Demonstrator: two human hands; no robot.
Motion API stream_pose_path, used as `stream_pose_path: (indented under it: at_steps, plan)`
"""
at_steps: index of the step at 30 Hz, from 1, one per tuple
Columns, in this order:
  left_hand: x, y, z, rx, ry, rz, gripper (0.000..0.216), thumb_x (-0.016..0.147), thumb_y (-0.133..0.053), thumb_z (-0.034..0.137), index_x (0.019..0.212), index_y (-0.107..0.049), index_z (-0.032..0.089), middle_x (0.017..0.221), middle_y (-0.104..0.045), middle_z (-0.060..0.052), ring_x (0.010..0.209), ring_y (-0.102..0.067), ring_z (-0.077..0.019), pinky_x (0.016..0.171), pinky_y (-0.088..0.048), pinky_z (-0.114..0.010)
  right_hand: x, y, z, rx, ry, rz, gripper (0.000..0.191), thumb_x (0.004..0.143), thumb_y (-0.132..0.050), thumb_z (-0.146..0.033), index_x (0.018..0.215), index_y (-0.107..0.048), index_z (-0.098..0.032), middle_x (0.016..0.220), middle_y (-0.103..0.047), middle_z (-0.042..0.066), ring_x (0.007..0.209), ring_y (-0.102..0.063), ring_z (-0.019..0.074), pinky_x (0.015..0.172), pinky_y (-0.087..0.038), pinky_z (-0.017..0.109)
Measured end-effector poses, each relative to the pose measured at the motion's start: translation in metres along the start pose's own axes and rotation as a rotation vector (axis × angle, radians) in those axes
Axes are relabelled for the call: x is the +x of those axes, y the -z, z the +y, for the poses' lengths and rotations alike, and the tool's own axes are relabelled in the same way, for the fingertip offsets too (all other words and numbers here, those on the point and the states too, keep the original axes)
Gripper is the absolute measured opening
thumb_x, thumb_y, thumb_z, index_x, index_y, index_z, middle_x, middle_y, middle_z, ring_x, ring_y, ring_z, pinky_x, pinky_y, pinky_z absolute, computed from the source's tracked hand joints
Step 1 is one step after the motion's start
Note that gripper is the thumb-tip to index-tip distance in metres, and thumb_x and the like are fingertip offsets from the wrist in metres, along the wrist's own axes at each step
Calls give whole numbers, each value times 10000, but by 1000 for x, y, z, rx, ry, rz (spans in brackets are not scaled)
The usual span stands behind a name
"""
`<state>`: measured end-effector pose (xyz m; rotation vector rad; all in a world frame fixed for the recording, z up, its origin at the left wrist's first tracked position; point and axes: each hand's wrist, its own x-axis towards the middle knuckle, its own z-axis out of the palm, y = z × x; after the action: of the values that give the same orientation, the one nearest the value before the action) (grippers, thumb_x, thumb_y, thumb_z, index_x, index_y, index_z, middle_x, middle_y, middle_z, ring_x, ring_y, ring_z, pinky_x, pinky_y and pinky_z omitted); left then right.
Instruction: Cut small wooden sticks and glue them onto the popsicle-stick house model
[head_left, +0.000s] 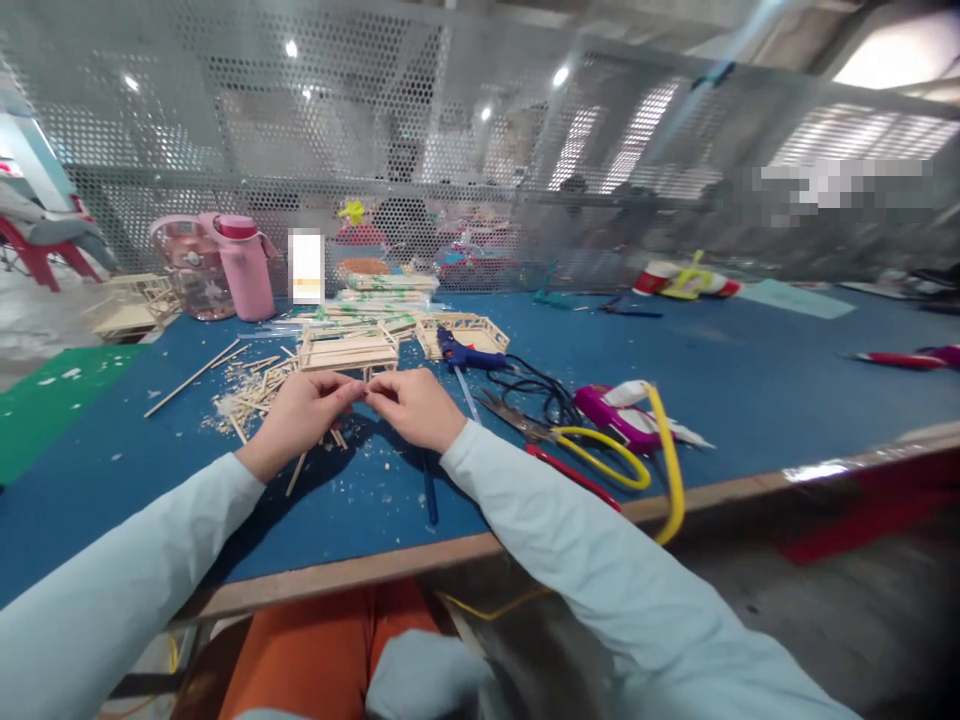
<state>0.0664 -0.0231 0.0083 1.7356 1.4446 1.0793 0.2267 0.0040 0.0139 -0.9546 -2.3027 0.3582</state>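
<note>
My left hand [307,412] and my right hand [417,408] meet tip to tip above the blue table. Thumbs and forefingers are pinched together; whatever sits between them is too small to make out. Just behind the hands stands a small frame [349,353] built of thin wooden sticks. Cut stick pieces [259,385] and shavings lie scattered to the left of it. A blue hot glue gun [469,352] rests to the right, against a second stick frame [484,328]. Below my right hand lies a dark blue pen-like tool [430,490].
Yellow-handled scissors [604,455], a red-handled tool [574,478] and a purple-and-white tool [626,415] lie right of my forearm, near black cable [551,390]. Pink bottles [246,268] and bundled sticks [386,300] stand at the back, before a perforated metal screen [330,130].
</note>
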Motion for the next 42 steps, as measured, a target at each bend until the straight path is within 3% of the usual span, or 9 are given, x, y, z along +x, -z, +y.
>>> stream_pose_path:
  at_steps: [3,5,9,14,20,34,42]
  plan:
    - [0,-7,-2,-118,74,19,390,653,-604,474,848,-694,148,699,-656,-25,550,-520,-111,492,-448,-213,0,-10,4,21,-69,59,168,771,-531,-211,706,-673,-149,587,-610,5,553,-485,95,553,-309,210]
    - [1,-9,-5,-78,100,53,395,665,-591,476,867,-697,154,692,-665,-24,525,-518,-113,492,-440,-223,1,-14,8,42,-93,74,133,744,-567,-227,708,-670,-152,610,-619,7,563,-497,97,559,-322,211]
    - [9,-7,-13,246,74,135,303,713,-557,394,821,-712,156,677,-689,-36,564,-568,-153,533,-417,-246,2,-11,18,109,-200,177,212,678,-642,-321,808,-640,-153,608,-601,-11,561,-508,99,559,-348,208]
    - [19,-9,-25,508,6,146,246,739,-538,345,801,-721,194,719,-708,-54,629,-612,-190,583,-415,-265,2,-2,24,146,-254,278,168,719,-579,-292,789,-622,-146,566,-558,-25,520,-473,85,558,-359,207]
    - [24,-14,-30,603,-46,121,245,751,-534,346,817,-721,203,774,-713,-77,671,-624,-210,608,-415,-279,2,-2,21,136,-226,286,133,724,-559,-267,745,-615,-148,537,-530,-34,502,-447,78,554,-346,207]
    - [26,-16,-33,714,-119,127,245,765,-521,363,766,-718,216,699,-703,-73,594,-602,-192,538,-382,-262,1,-3,21,109,-222,263,150,728,-546,-277,748,-625,-151,530,-515,-35,500,-430,80,537,-327,206]
    - [27,-15,-33,665,-61,120,257,770,-522,364,824,-719,208,779,-710,-87,697,-627,-216,595,-404,-271,1,-6,24,95,-211,232,170,733,-541,-294,752,-632,-152,539,-529,-32,505,-443,81,529,-317,205]
